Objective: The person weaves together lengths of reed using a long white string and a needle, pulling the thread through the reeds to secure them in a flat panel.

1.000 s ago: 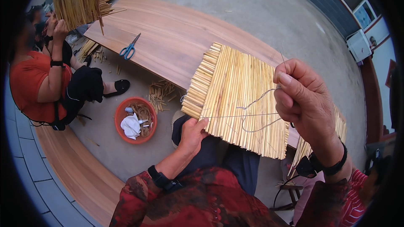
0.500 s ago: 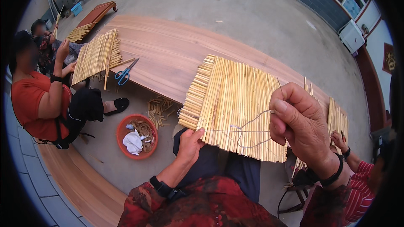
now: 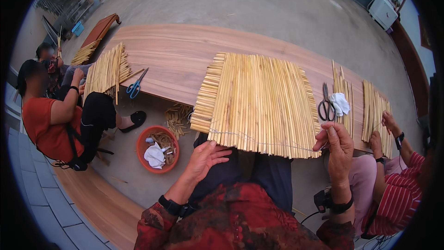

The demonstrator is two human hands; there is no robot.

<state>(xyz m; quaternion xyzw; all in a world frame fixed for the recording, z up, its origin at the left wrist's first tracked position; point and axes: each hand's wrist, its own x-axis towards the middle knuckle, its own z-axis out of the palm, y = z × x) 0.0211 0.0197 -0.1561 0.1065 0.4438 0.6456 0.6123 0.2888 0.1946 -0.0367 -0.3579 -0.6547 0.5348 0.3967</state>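
A mat of straw-coloured reed stalks [image 3: 259, 102] lies before me, its near edge over my lap. Pale thread [image 3: 249, 137] runs across the stalks close to that edge. My left hand [image 3: 206, 159] is under the mat's near left corner, thumb tip touching the edge, the other fingers stretched out and holding nothing. At the near right corner my right hand [image 3: 338, 146] is closed in a pinch on the thread, which comes off the mat's edge there. Whether a needle is also between those fingers is hidden.
Beyond the right hand lie black scissors [image 3: 326, 104], a white cloth [image 3: 340, 104] and loose stalks on the wooden table [image 3: 185, 51]. Blue-handled scissors [image 3: 135, 85] lie left. A red basin [image 3: 142, 155] stands on the floor. People work on mats at both sides.
My right hand has moved down and right to the mat's corner; the loose thread loop is drawn flat along the edge. My left fingers have spread, and the view has shifted.
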